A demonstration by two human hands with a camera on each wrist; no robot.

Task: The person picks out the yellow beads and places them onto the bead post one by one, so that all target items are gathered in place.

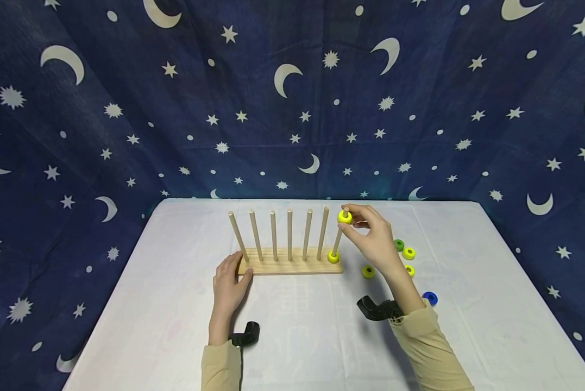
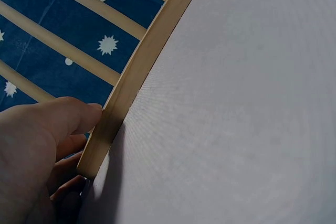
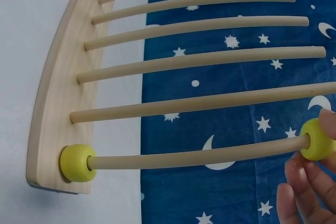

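Note:
A wooden peg rack [image 1: 282, 267] with several upright pegs stands on the table. My left hand [image 1: 230, 283] grips the left end of its base; in the left wrist view the thumb [image 2: 79, 113] lies on the base's edge. At the rightmost peg, my right hand [image 1: 374, 234] pinches a yellow bead [image 1: 344, 217] between thumb and fingers. That bead is round the peg's top end, as the right wrist view also shows [image 3: 317, 140]. Another yellow bead [image 1: 333, 257] sits at the foot of the same peg, against the base. The other pegs carry no beads.
Right of the rack lie loose yellow beads [image 1: 368, 271], a green bead [image 1: 398, 245] and a blue bead [image 1: 430, 298]. The right forearm passes over part of this group. A dark blue cloth [image 1: 292, 136] with moons and stars hangs behind the white table [image 1: 302, 336].

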